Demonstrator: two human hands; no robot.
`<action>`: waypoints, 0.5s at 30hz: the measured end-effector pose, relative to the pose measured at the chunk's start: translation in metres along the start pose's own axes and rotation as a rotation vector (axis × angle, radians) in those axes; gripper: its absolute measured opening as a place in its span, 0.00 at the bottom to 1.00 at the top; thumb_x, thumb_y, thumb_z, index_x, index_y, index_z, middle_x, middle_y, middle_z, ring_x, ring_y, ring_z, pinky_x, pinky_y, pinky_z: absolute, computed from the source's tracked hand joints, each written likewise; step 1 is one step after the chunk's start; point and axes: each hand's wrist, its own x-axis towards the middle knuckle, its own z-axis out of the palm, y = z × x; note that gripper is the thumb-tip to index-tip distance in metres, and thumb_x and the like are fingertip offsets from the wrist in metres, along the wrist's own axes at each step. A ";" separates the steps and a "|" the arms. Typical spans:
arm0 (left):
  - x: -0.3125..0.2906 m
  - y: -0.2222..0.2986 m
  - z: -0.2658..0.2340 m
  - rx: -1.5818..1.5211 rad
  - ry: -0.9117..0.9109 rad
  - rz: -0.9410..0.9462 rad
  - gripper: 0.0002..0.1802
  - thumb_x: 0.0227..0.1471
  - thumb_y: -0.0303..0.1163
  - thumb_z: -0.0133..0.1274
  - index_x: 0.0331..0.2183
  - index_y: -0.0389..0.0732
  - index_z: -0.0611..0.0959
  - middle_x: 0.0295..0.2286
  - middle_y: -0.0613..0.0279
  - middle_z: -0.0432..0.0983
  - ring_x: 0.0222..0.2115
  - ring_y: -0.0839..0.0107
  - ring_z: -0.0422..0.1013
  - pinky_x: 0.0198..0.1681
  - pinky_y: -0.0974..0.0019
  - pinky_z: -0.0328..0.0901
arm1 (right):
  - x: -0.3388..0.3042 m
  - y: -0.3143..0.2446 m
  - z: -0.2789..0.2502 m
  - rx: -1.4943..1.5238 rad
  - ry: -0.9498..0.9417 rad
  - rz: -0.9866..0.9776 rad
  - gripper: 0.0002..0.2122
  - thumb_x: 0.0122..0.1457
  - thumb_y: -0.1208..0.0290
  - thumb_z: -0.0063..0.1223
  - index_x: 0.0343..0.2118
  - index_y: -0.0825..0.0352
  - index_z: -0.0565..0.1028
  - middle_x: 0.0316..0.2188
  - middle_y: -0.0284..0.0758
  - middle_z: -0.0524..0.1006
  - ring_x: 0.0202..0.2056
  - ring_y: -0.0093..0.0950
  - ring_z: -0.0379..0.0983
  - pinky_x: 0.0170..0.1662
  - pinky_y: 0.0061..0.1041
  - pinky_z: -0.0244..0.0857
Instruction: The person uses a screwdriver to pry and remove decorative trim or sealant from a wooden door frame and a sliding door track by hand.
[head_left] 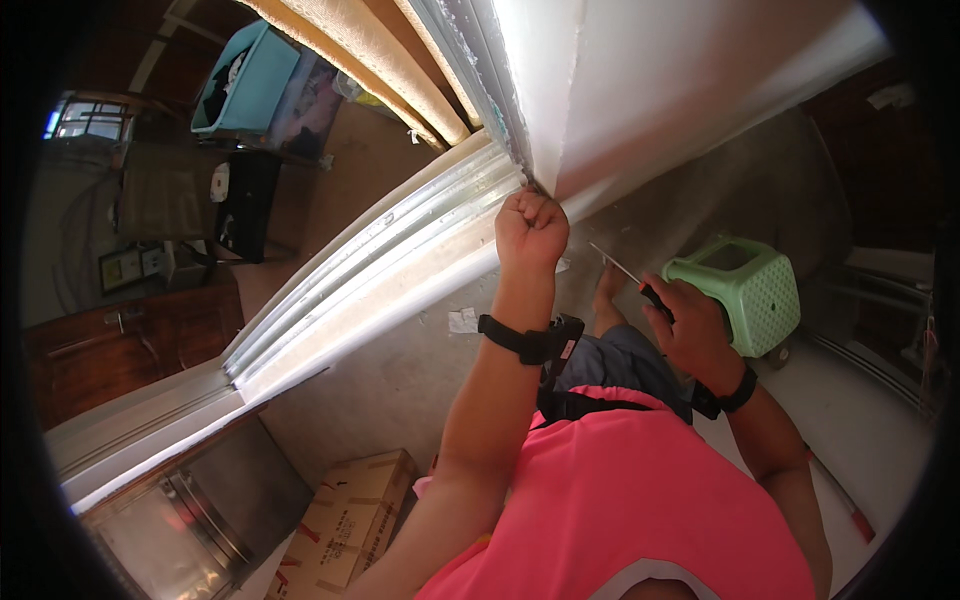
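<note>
Beside the white window frame, left hand fisted, raised; right hand around screwdriver.

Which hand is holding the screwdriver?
The right hand holds the thin screwdriver. The left hand is a closed fist up at the white frame.

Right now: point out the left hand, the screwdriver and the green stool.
left hand (531, 228), head view, back of the closed fist.
screwdriver (618, 264), head view, middle of the metal shaft.
green stool (758, 290), head view, perforated side.
</note>
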 end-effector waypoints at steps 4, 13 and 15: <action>-0.003 0.004 -0.001 0.041 0.023 0.015 0.11 0.57 0.20 0.39 0.23 0.41 0.68 0.15 0.73 0.57 0.11 0.81 0.53 0.12 0.77 0.48 | -0.003 -0.003 -0.003 -0.022 -0.012 0.020 0.20 0.55 0.74 0.59 0.52 0.66 0.73 0.32 0.41 0.76 0.33 0.42 0.75 0.35 0.37 0.68; -0.022 0.003 0.012 0.115 0.029 0.089 0.12 0.58 0.20 0.40 0.23 0.42 0.66 0.13 0.72 0.55 0.11 0.80 0.53 0.12 0.77 0.49 | -0.009 -0.001 0.000 -0.015 0.036 -0.005 0.21 0.56 0.73 0.59 0.54 0.65 0.72 0.33 0.41 0.77 0.34 0.42 0.75 0.36 0.37 0.68; -0.021 0.006 0.008 0.177 0.060 0.068 0.09 0.59 0.21 0.41 0.26 0.40 0.69 0.14 0.72 0.56 0.12 0.80 0.53 0.12 0.77 0.49 | -0.008 -0.004 0.000 -0.013 0.033 0.013 0.19 0.55 0.74 0.59 0.51 0.66 0.73 0.34 0.41 0.78 0.34 0.42 0.76 0.37 0.36 0.69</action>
